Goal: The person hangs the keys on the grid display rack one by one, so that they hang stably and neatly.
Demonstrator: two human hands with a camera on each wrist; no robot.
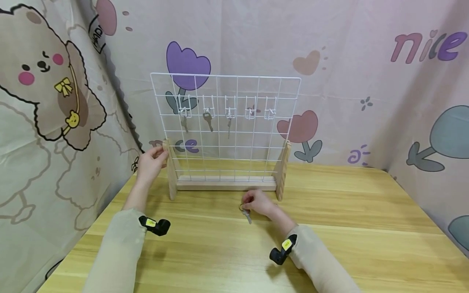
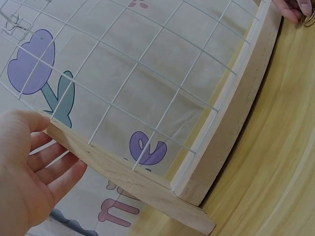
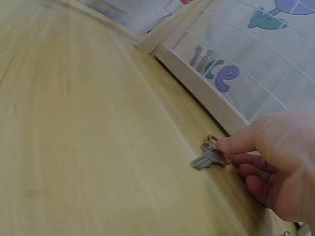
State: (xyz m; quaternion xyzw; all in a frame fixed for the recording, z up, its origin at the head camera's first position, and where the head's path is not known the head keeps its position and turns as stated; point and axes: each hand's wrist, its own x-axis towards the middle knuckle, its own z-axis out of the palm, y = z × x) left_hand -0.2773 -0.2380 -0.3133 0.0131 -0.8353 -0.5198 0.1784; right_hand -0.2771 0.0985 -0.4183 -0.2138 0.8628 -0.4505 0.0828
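A white wire grid rack [image 1: 227,75] stands upright on a wooden base bar [image 1: 227,186] between two wooden side posts. My left hand [image 1: 151,163] grips the left post [image 2: 128,183], thumb on one side and fingers round the other. Low in front of the rack, my right hand [image 1: 261,202] pinches a metal key ring [image 1: 241,207] between thumb and fingers. From that ring hangs a silver key [image 3: 206,159], just above or touching the tabletop; I cannot tell which. Three keys hang on the grid's left hooks, among them one key [image 1: 207,118] on the second hook.
Two more hooks sit on the grid's right side, one hook [image 1: 270,113] being the outermost. The light wooden table [image 1: 348,211] spreads around the rack. Printed curtains [image 1: 348,122] hang close behind and to the left. Each sleeve carries a black wrist camera [image 1: 158,226].
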